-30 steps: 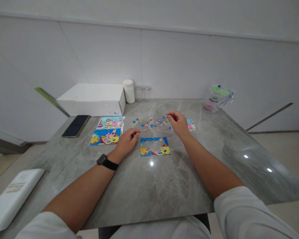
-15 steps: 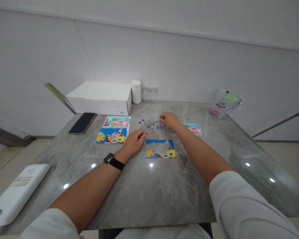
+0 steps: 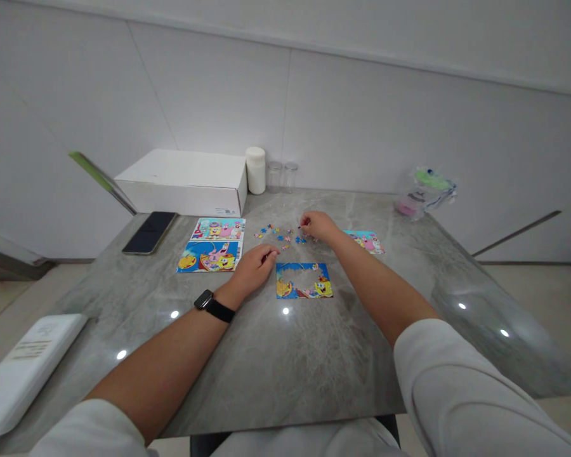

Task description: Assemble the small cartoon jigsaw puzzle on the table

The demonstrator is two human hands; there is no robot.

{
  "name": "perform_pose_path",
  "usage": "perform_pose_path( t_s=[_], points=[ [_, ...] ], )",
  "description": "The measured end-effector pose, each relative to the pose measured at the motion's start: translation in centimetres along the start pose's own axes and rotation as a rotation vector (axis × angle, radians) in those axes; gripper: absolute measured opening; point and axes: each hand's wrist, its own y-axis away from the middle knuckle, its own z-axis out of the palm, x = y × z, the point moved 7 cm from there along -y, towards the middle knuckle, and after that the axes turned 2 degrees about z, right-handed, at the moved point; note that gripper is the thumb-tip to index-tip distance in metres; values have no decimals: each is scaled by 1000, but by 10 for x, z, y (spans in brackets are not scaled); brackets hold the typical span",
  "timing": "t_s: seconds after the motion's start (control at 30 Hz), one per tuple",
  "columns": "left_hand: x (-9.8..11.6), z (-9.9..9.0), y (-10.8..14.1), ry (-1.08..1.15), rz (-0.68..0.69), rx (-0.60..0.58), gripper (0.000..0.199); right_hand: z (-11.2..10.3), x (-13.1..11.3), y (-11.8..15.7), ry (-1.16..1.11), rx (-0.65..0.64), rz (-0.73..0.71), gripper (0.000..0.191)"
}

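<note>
Puzzle pieces (image 3: 280,238), small, knobbly and brightly printed, lay scattered at twelve to eleven o'clock from the partly filled puzzle (image 3: 322,287), a flat rectangle with a jagged gap showing grey table (image 3: 309,362). At twelve to one o'clock, the right hand (image 3: 316,225) reached among the pieces, fingertips drawn together; whether they gripped one, I could not tell. At ten o'clock, the left hand (image 3: 255,268) was loosely curled near the pieces; its grip was unclear. The right forearm partly covered a printed card (image 3: 372,242) at two o'clock.

Glossy picture sheet (image 3: 210,256) and dark, smooth phone (image 3: 150,233) sat toward ten; a boxy white carton (image 3: 181,184), rounded white bottle (image 3: 255,171) and two clear jars (image 3: 290,179) ran from ten to twelve. Crinkled plastic bag (image 3: 426,193) lay at two, a white device (image 3: 28,368) at eight.
</note>
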Motion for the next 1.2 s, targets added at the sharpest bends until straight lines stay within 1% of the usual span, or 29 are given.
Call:
perform_pose_path(
  t_s=[0.07,0.13,0.27,0.37,0.5,0.6,0.7,0.93,1.1,1.2],
  points=[
    [3,0,0,-5,10,-1,28,-14,3,15,-80,68,-49,7],
    [7,0,1,-18,32,-9,27,-25,11,35,-144,106,-69,6],
    [17,3,4,-79,98,-35,25,-39,26,83,-252,166,-104,4],
    [28,5,6,-120,179,-47,24,-35,32,118,-348,177,-110,3],
    [44,11,11,-166,270,-94,25,-14,35,150,-454,162,-82,7],
    [51,17,14,-202,294,-157,25,-2,29,159,-473,153,-113,9],
    [50,20,14,-225,281,-198,26,3,21,160,-468,124,-144,8],
    [42,20,13,-237,274,-202,27,7,8,161,-403,57,-213,7],
    [44,21,13,-225,278,-212,26,12,4,163,-345,34,-246,7],
    [48,19,14,-217,287,-211,26,13,3,162,-300,50,-257,7]
  ],
)
